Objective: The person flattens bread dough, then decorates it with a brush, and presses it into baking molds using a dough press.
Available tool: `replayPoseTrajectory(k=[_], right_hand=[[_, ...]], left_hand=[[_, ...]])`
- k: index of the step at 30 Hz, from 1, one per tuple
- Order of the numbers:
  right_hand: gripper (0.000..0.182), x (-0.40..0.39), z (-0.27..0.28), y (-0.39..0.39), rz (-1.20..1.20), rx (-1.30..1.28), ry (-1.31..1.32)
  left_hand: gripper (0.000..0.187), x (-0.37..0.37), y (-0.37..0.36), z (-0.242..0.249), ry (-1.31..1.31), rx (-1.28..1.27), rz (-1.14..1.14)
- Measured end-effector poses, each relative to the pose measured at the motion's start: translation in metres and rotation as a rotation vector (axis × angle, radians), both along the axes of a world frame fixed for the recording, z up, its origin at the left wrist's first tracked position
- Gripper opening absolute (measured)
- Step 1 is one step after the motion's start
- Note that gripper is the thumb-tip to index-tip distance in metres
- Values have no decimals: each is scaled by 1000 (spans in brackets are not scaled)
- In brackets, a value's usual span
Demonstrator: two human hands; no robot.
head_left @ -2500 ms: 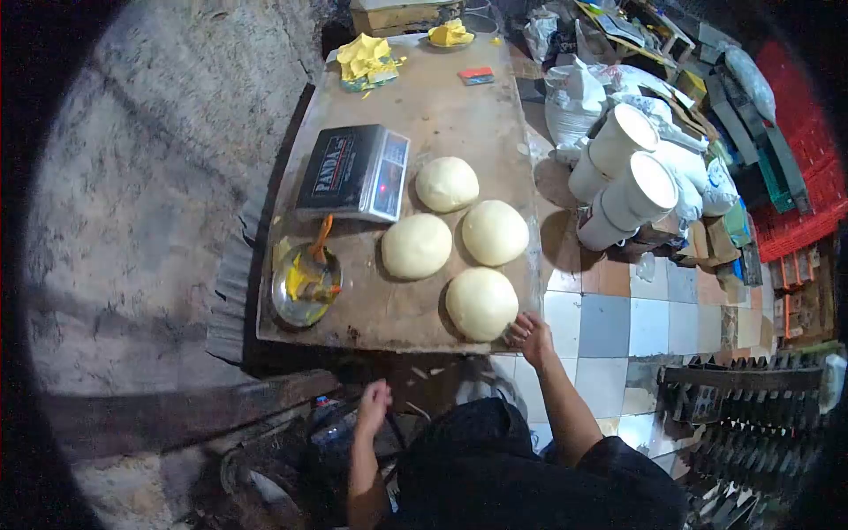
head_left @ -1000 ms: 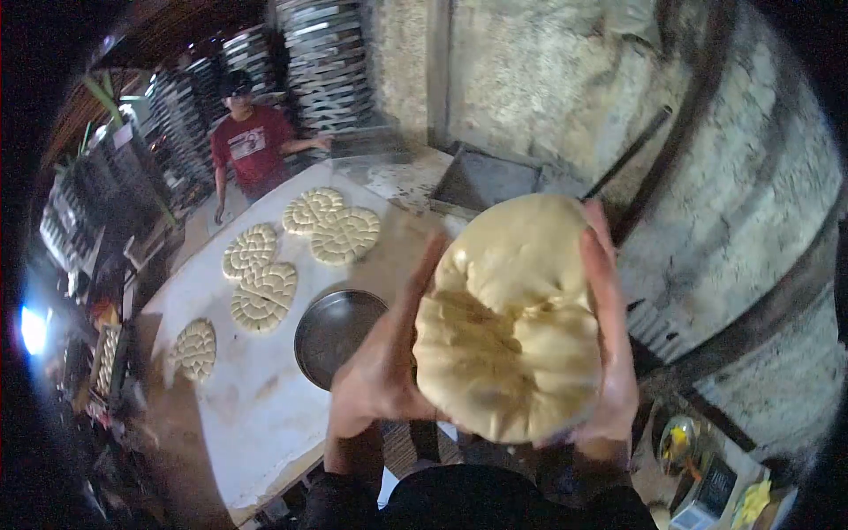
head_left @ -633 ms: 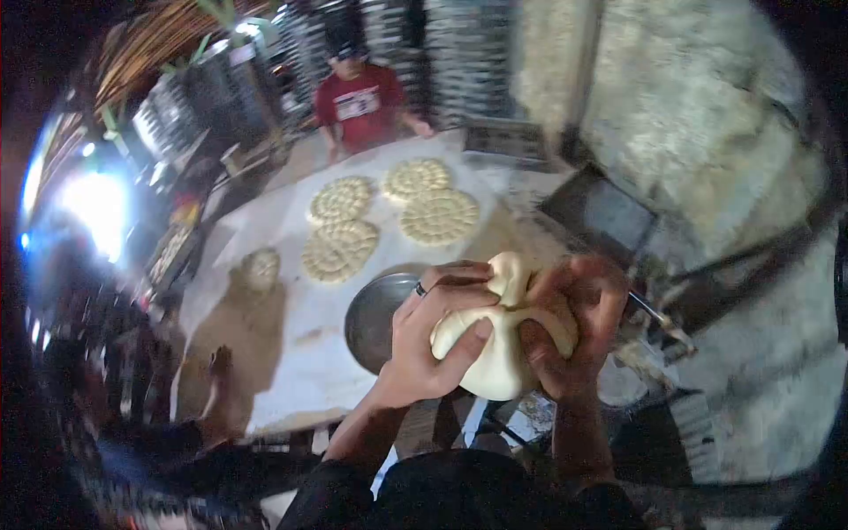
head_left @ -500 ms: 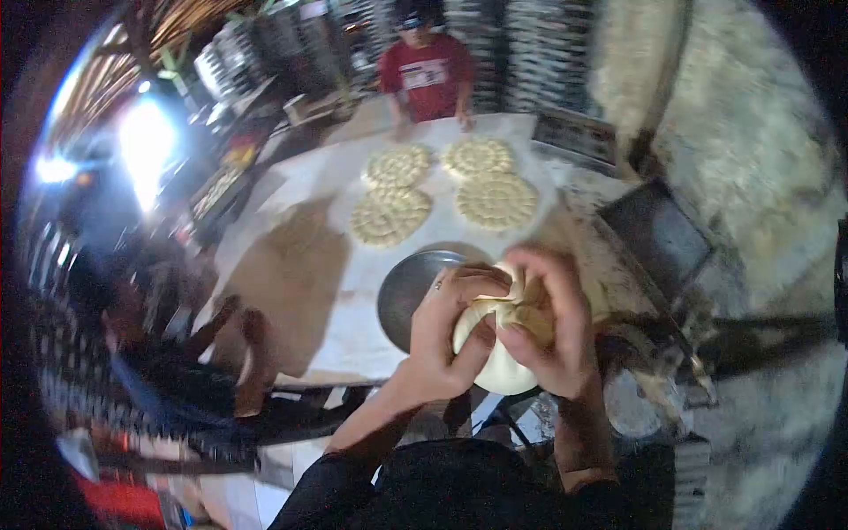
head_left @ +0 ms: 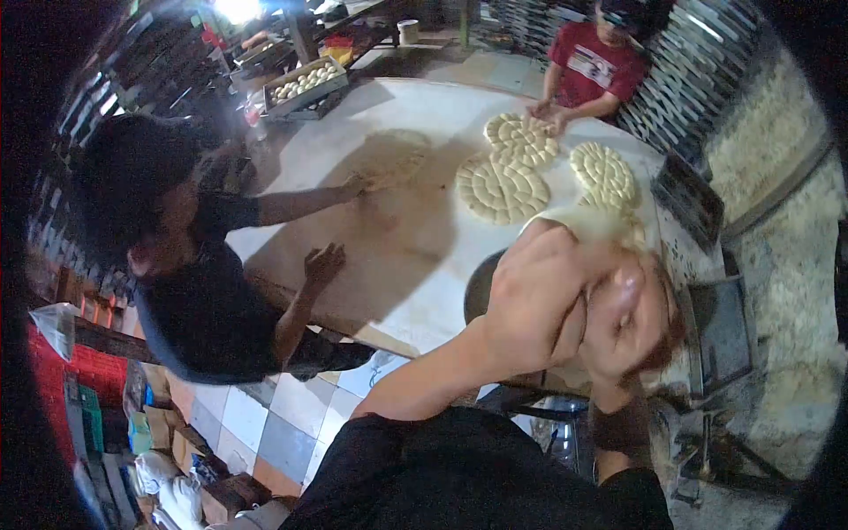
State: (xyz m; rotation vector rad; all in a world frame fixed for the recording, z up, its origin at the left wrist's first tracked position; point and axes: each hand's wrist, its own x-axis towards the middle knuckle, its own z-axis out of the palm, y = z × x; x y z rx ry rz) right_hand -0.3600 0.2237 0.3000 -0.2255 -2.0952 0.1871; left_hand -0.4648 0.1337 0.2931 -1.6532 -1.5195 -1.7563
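Note:
My left hand (head_left: 537,296) is closed, its fingers curled against a pale lump of dough (head_left: 587,221) that shows blurred above the knuckles. Pressed up beside it, my right hand (head_left: 629,314) is also closed on the dough, its fingers smeared by motion. Both hands hide most of the lump. A dark round pan (head_left: 478,287) shows partly behind my left hand. Beyond my hands, flat round pieces of segmented dough (head_left: 503,189) lie on the pale table (head_left: 397,300).
A co-worker in dark clothes (head_left: 208,291) reaches over the table from the left. Another person in a red shirt (head_left: 596,71) touches dough at the far side. A tray of dough balls (head_left: 305,87) stands back left; dark trays (head_left: 689,199) stand at right.
The view has swung left, so the table and my hands appear further right. My hands have turned round the dough and now cover most of it. The red-shirted person's hands have reached the dough.

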Motion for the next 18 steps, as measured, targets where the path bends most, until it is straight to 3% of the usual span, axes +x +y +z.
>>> replayPoseTrajectory(k=[3,4,5,6,7,8,9,12,13,14,16,17,18], right_hand=[[11,-59,-20,-29,161,169,-123],[15,-91,-47,-43,270,148,-164],[14,-118,-76,-65,366,-5,-404],[12,-125,-129,-79,563,-58,-564],[13,-132,-181,-93,755,-149,-747],[16,-140,-234,-107,909,-258,-938],[19,-146,-249,-111,1178,-696,-1287],[22,-158,-250,-89,731,-965,-1139],[25,-166,-267,-74,559,-954,-1039],[28,-181,-284,-55,387,-934,-934],[38,-223,-265,-16,173,-1090,-737],[41,-241,-296,10,70,-1041,-667],[40,-256,-331,36,50,-815,-494]], left_hand=[[27,-82,-29,-76,117,-21,78],[35,-107,-48,-118,150,-139,238],[38,-138,-64,-179,-125,-166,196],[40,-160,-90,-215,-160,-424,288],[34,-177,-121,-271,-22,-682,466],[31,-174,-157,-332,-489,-627,428],[29,-174,-181,-367,-951,-556,378],[29,-200,-192,-351,-948,-739,381],[36,-215,-176,-349,-1031,-706,312],[38,-232,-154,-342,-946,-744,364],[46,-280,-106,-354,-907,-716,336],[49,-302,-75,-345,-974,-622,257],[48,-322,-47,-360,-974,-560,250]])
